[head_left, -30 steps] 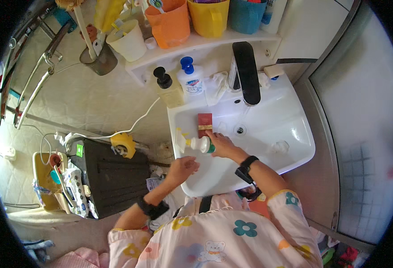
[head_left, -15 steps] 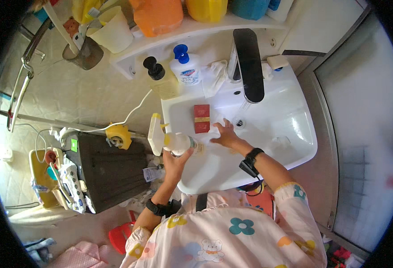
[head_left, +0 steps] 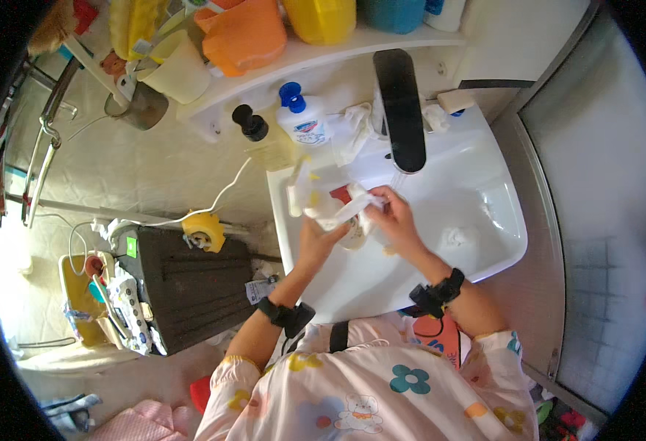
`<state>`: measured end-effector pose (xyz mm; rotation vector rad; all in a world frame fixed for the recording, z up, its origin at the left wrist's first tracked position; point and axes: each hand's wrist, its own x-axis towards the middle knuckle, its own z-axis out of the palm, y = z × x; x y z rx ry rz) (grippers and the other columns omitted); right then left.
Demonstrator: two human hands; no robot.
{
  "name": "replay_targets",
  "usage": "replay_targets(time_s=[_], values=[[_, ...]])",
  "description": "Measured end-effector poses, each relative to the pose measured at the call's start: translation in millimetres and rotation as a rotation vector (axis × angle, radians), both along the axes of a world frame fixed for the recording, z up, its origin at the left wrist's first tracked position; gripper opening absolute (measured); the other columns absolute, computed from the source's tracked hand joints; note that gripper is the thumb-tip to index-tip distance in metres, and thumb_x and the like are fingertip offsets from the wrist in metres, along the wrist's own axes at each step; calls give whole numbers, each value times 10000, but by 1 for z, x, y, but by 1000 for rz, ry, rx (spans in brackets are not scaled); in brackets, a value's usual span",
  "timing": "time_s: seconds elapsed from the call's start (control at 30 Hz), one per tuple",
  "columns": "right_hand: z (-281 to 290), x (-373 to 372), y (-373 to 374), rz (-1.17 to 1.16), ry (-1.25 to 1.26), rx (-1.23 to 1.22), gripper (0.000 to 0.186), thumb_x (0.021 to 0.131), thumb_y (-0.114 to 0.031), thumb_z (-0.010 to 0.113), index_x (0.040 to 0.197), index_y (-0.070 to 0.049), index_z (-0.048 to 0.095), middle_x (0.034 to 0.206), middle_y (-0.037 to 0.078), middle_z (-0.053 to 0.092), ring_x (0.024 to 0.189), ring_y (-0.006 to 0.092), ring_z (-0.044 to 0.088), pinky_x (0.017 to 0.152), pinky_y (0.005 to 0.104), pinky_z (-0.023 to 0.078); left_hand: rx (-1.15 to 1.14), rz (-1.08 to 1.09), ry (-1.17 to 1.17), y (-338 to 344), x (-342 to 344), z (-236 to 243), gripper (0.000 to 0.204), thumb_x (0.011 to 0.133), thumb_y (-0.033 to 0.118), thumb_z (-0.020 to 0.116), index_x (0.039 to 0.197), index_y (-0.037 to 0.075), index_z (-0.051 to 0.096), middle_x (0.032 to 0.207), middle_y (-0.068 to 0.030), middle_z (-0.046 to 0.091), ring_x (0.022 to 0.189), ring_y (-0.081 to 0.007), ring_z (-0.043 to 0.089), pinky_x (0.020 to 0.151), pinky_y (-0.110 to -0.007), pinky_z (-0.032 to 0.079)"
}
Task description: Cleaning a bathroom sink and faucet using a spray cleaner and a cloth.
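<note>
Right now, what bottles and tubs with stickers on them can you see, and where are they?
White pump bottle: behind the sink, blue pump top, blue label.
Clear pump bottle: left of the white one, black top, yellowish inside.
Orange tub: on the shelf above, no label visible.
Yellow tub: right of the orange one, plain.

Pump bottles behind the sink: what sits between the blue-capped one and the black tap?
In the head view, a crumpled white cloth lies on the sink ledge between the blue-capped pump bottle and the black tap.

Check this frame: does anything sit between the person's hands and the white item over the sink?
Nothing visible does. The left hand and the right hand both already grip the white item above the white sink, below the black faucet.
</note>
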<state>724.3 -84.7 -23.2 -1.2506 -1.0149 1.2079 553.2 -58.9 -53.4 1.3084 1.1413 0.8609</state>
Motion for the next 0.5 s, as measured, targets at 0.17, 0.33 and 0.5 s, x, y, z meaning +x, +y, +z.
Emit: replay_targets(time_s=[0.17, 0.33, 0.5], values=[[-9, -16, -8, -181, -517, 432, 279, 772, -36, 486, 1029, -9, 381, 1089, 206, 441, 1070, 326, 432, 902, 377, 322, 19, -220, -3, 6, 54, -4, 396, 743, 91, 606, 1109, 16, 474, 1044, -85, 555, 931, -178, 537, 797, -305, 431], [-27, 39, 5, -25, 149, 1, 298, 838, -126, 375, 1083, 44, 365, 1128, 204, 451, 929, 286, 529, 804, 361, 412, 191, -440, 55, 15, 76, 24, 606, 626, 113, 665, 1176, 25, 425, 1102, -96, 523, 1018, -197, 490, 872, -321, 383], [-31, 26, -18, -48, -219, 85, 502, 861, -97, 366, 1304, 46, 177, 1276, 248, 304, 1205, 335, 301, 1009, 364, 227, 79, -521, 75, 23, 89, 14, 691, 652, 36, 643, 1258, 47, 308, 1188, -93, 441, 1101, -219, 426, 941, -339, 336]])
